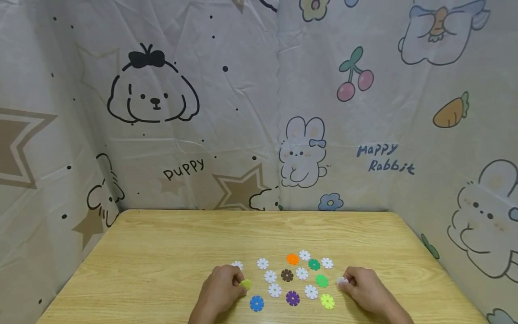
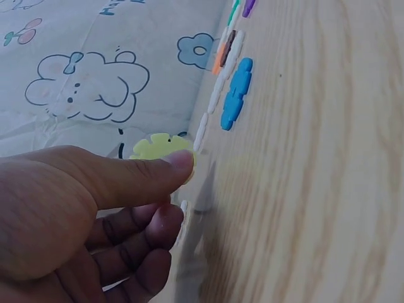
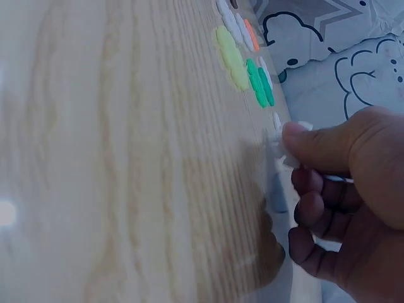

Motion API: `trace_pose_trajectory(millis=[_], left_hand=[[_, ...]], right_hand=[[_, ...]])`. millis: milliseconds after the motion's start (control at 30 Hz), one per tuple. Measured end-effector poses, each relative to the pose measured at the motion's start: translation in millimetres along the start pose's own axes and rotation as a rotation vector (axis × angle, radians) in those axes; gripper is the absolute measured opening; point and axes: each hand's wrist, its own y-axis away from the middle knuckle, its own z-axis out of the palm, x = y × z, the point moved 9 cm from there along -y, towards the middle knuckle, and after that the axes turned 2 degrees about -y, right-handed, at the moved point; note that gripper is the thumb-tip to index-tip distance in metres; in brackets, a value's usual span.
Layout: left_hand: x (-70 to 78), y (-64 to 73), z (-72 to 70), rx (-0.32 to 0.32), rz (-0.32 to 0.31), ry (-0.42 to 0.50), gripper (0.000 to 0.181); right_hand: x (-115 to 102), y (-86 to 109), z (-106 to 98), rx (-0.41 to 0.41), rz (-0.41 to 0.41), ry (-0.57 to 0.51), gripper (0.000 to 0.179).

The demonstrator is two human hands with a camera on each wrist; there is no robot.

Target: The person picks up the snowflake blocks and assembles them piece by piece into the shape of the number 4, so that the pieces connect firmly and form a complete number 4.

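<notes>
tabletop [image 1: 162,252] filling the lower frame, carrying scattered flower-shaped discs | left hand [image 1: 220,288] at lower centre pinching a yellow-green disc [image 1: 245,284] between thumb and fingers | right hand [image 1: 366,290] at lower right pinching a white disc [image 1: 341,281] | blue disc [image 1: 256,303] lying just beside the left hand
</notes>
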Motion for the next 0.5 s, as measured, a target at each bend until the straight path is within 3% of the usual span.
trace_pose_trajectory(millis=[233, 500], left_hand=[[4.7, 1.2, -5.0, 0.056, 0.031, -0.014, 0.02], [15.3, 2.1, -10.6, 0.147, 0.093, -0.026, 0.019]], right_hand=[[-9.6, -4.5, 0.5, -0.007, -0.074, -0.008, 0.017], [-12.7, -6.7, 0.8, 0.051, -0.019, -0.085, 0.017]])
